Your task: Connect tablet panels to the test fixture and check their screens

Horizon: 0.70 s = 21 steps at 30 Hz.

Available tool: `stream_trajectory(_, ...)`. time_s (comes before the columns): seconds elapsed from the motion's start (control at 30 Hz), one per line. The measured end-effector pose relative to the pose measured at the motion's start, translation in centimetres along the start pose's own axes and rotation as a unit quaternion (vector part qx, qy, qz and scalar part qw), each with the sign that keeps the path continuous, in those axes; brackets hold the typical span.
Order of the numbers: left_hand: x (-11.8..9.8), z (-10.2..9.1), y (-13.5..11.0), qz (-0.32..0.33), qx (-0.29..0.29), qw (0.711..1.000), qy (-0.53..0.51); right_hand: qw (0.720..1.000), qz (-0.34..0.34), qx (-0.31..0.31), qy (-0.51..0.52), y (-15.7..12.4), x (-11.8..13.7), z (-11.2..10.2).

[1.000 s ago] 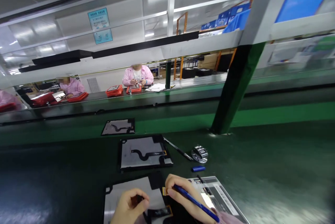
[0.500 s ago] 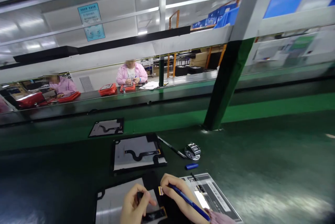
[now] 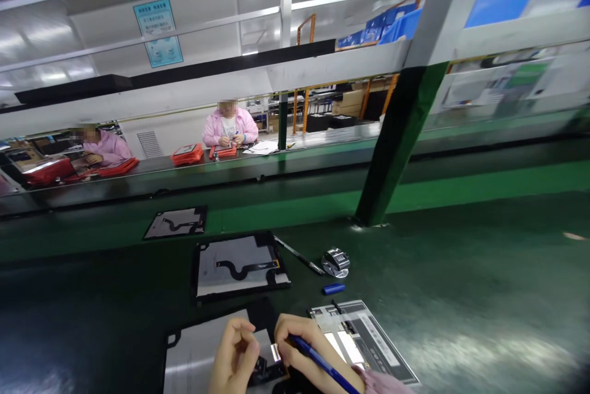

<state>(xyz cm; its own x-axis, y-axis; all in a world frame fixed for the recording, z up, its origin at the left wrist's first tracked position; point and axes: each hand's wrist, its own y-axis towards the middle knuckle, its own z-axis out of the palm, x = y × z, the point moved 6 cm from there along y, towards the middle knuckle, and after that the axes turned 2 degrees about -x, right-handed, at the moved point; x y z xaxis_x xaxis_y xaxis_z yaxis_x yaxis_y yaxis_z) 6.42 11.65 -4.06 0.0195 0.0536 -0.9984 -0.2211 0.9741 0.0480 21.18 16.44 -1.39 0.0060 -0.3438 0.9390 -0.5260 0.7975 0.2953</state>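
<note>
My right hand (image 3: 304, 348) grips a blue pen (image 3: 322, 364), with its fingertips by a small gold-and-white connector end (image 3: 275, 353). My left hand (image 3: 234, 354) is curled just to the left, thumb and forefinger drawn close together; what they hold, if anything, is hidden. Both hands are over a flat display panel (image 3: 198, 351) with a grey back and black border. A black ribbon cable (image 3: 262, 369) lies on the panel below my left fingertips, partly covered. Beside my right hand, a printed rectangular plate (image 3: 375, 338) with white patches lies on the green table.
Two more display panels with ribbon cables, a nearer one (image 3: 214, 280) and a farther one (image 3: 161, 222), lie beyond. A dark pen (image 3: 299, 256), a round metal object (image 3: 335, 263) and a blue pen cap (image 3: 333, 289) are near a post (image 3: 391, 154). Co-workers sit opposite.
My left hand has risen slightly and its fingertips have shifted off the cable. My right hand has moved a little left and down, still with the pen. The view has shifted slightly.
</note>
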Motion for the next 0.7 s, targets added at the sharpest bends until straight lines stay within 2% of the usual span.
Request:
stream_trajectory(0.1,0.1,-0.1,-0.3,0.015,-0.051,0.998,0.026,1.000,0.001,-0.007,0.001,-0.1,-0.2,0.4)
stream_trajectory(0.17,0.1,0.1,-0.4,0.018,-0.064,0.998,0.022,1.000,0.001,-0.014,-0.001,-0.1,-0.4,0.6)
stream_trajectory(0.37,-0.3,0.6,-0.3,0.014,-0.076,0.997,-0.018,1.000,-0.009,-0.024,-0.004,-0.1,-0.3,0.8)
stream_trajectory(0.53,-1.0,0.5,-0.5,0.075,-0.089,0.993,-0.026,1.000,-0.001,-0.011,0.007,-0.1,-0.3,1.0)
stream_trajectory(0.7,-1.0,0.9,-0.7,0.130,-0.064,0.989,0.011,1.000,0.013,-0.002,0.010,-0.3,-0.7,0.9)
